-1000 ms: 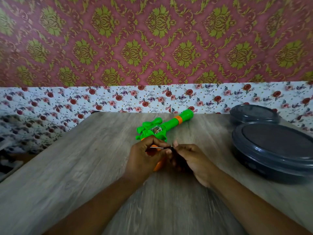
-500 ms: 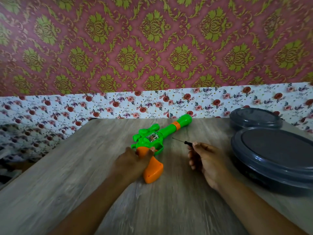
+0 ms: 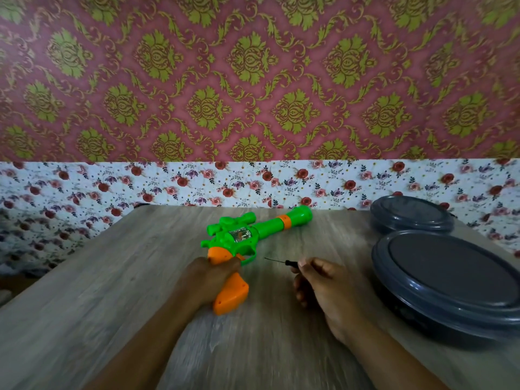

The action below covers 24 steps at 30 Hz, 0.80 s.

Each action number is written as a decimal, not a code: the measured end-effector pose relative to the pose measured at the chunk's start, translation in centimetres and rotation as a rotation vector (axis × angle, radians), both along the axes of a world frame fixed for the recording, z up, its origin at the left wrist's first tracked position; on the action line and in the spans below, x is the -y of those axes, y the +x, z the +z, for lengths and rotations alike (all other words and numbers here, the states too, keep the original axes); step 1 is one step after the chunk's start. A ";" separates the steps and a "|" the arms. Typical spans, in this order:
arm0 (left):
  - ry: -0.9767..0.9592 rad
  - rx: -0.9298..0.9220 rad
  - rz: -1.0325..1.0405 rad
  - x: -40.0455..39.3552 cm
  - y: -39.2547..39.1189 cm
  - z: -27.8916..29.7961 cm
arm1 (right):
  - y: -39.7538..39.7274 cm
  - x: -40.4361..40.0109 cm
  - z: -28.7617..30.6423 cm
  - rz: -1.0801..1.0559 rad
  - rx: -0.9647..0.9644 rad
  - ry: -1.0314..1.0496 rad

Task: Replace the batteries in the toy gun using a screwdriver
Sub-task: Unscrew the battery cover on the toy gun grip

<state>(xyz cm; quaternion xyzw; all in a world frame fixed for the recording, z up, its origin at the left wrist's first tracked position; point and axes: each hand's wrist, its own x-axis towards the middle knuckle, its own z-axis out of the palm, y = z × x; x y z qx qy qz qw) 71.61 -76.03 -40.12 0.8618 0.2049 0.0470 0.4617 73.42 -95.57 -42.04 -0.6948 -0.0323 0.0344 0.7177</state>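
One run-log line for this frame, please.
left hand grips toy gun handle on table | right hand holds screwdriver, tip off gun

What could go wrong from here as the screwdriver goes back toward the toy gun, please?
1. The screwdriver has a very thin shaft and its tip is off the gun; it may slip and scratch the plastic or prick the left hand gripping the orange grip.
2. The gun lies flat on the table, held only at the grip, so it could pivot under pressure.
3. A freed screw could roll away unseen.
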 end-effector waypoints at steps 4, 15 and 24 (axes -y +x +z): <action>-0.285 0.170 0.038 -0.1 -0.2 -1.0 | 0.0 -0.1 -0.2 0.009 0.014 -0.027; -0.746 0.506 -0.038 1.9 -0.9 -3.0 | -2.0 -1.8 -0.4 -0.083 0.374 -0.267; -0.813 0.485 -0.087 1.5 -0.4 -3.3 | -3.8 -2.1 -0.4 0.074 0.688 -0.394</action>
